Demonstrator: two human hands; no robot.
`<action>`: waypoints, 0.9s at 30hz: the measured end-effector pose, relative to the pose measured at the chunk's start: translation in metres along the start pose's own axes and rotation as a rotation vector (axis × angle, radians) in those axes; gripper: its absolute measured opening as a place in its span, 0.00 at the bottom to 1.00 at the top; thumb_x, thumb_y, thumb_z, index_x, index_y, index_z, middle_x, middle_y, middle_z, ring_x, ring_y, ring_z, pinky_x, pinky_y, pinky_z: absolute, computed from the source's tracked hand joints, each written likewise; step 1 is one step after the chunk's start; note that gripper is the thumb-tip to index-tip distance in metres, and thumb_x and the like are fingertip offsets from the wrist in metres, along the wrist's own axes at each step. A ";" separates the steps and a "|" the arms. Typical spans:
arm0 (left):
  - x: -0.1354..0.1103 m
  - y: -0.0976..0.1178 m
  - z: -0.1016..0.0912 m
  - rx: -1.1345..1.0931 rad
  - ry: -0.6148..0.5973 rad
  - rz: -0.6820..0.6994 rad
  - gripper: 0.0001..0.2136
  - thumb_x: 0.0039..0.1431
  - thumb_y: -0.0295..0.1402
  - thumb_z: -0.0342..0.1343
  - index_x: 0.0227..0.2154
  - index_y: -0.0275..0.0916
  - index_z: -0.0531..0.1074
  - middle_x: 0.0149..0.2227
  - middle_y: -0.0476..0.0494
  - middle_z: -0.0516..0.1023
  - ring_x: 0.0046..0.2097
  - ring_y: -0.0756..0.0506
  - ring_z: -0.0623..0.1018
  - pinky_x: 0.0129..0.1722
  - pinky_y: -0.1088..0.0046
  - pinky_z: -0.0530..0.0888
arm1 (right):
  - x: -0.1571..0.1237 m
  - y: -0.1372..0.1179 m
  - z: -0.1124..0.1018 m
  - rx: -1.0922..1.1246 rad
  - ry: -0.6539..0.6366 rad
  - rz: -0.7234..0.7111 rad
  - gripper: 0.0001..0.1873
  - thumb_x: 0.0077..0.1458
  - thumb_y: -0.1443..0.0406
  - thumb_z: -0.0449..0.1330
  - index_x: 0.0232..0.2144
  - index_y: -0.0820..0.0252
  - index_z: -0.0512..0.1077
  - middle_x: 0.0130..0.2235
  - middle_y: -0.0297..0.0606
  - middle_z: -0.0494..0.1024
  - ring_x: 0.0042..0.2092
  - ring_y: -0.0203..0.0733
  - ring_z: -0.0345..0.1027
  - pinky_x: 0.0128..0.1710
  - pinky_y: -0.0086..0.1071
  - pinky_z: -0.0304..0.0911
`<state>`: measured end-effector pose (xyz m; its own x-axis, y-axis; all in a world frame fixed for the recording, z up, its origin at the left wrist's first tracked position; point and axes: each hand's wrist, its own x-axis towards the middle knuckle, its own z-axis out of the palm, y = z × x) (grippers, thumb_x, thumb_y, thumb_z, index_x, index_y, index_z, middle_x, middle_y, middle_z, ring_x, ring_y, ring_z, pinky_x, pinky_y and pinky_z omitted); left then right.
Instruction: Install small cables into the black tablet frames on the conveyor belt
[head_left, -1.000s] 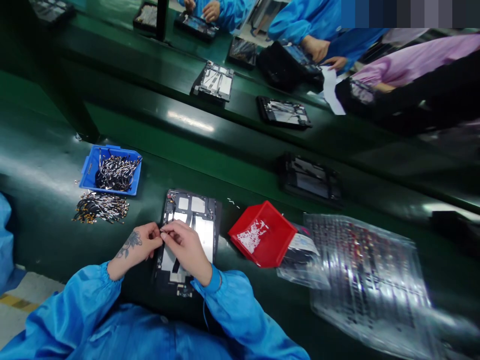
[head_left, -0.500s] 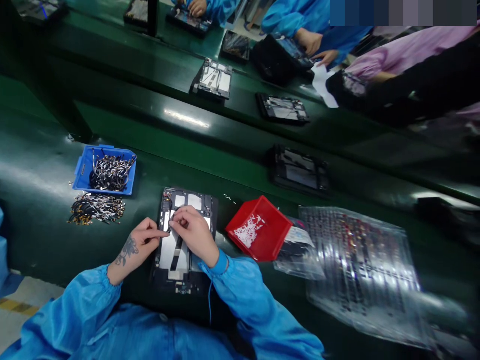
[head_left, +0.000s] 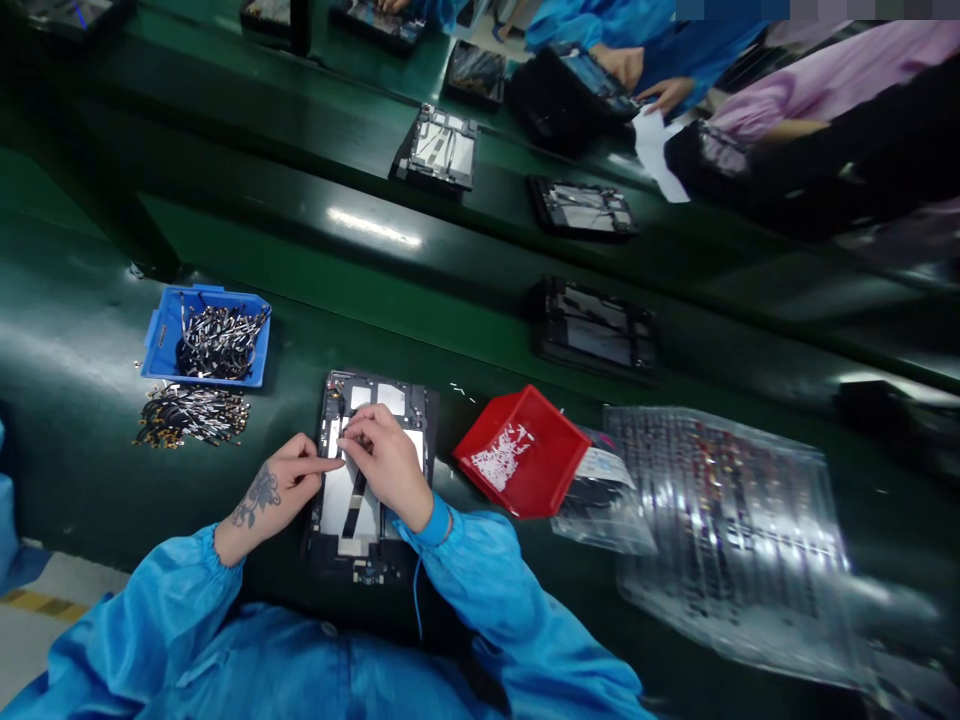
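Hands, two, are pressed on one opened tablet frame [head_left: 375, 470] at six o'clock: left hand [head_left: 281, 487] with forefinger extended, right hand [head_left: 386, 465] curled (grasp cannot be told). Two bins: blue bin [head_left: 204, 335] at nine o'clock, red bin [head_left: 521, 452] at three.

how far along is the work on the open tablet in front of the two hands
Done: the open tablet lies face down on the green bench, back off, with silver plates and a dark strip showing inside.
In hand: the left hand and right hand press at one spot near its upper left; what they pinch is too small to tell.
Left: no back cover is on it; cable parts wait in the blue bin.
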<state>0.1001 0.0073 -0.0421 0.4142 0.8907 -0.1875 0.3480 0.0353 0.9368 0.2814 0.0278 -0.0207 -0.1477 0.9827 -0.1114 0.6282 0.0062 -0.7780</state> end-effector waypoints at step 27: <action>-0.006 0.003 0.001 0.112 0.062 0.021 0.17 0.60 0.27 0.45 0.42 0.43 0.79 0.34 0.45 0.68 0.36 0.48 0.72 0.35 0.74 0.72 | 0.008 -0.013 -0.015 -0.241 0.141 0.052 0.06 0.56 0.67 0.56 0.27 0.57 0.63 0.40 0.37 0.67 0.40 0.40 0.65 0.36 0.32 0.60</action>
<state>0.0995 0.0021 -0.0382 0.3711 0.9170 -0.1464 0.4333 -0.0315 0.9007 0.2838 0.0383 -0.0018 -0.0134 0.9988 -0.0464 0.7979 -0.0173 -0.6025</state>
